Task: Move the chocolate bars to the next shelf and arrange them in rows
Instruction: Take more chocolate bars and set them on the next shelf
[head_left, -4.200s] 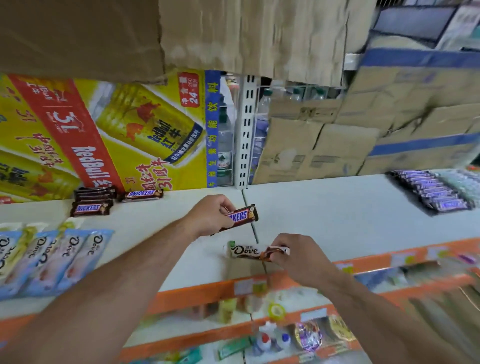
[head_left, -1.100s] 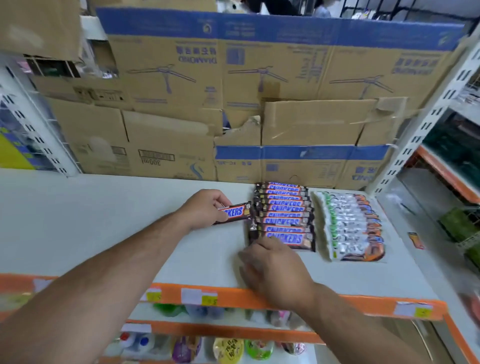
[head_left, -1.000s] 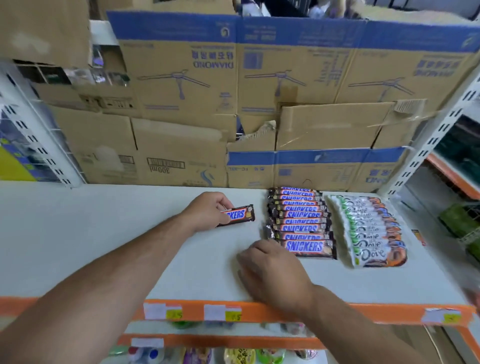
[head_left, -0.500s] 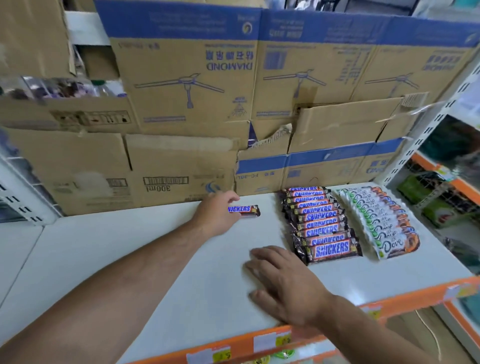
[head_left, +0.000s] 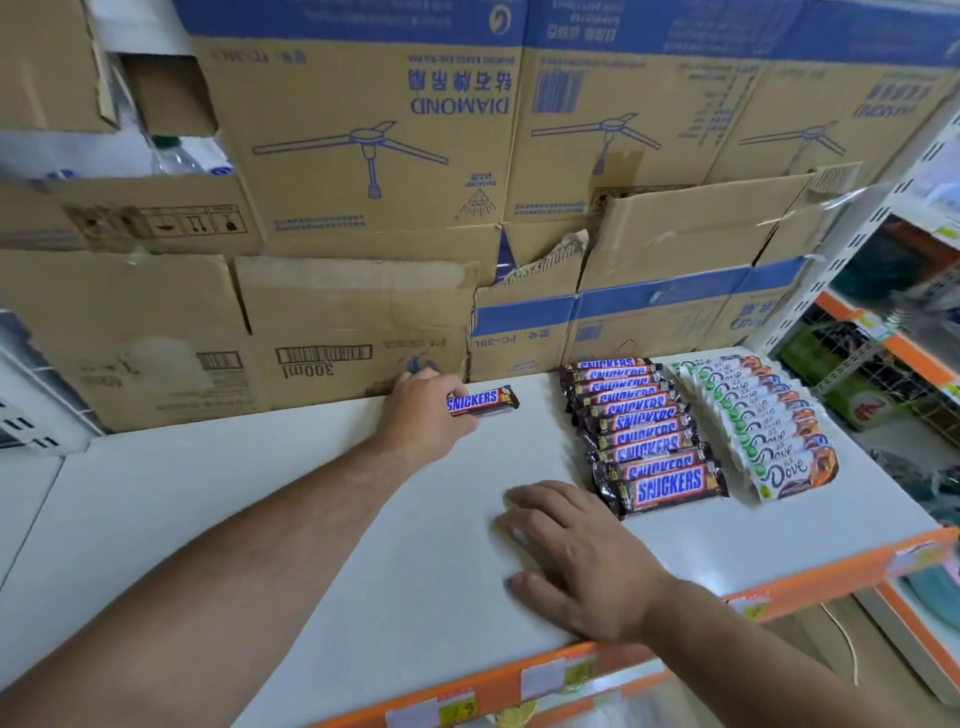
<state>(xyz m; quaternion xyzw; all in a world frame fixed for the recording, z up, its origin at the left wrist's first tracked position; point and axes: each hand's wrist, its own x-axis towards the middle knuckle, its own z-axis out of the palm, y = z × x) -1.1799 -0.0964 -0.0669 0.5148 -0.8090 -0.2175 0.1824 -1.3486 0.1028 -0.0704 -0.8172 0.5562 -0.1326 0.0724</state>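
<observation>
A Snickers row lies on the shelf, a Dove row just right.

Cardboard boxes stand stacked; perhaps bottles show at upper left.

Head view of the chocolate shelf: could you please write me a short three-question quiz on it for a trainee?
1. True or false: the left hand grips a single Snickers bar.
2. The Dove row lies on which side of the Snickers row? A left, B right, C behind.
3. What does the right hand, flat on the shelf, hold?
Key: 1 true; 2 B; 3 nothing.
</observation>
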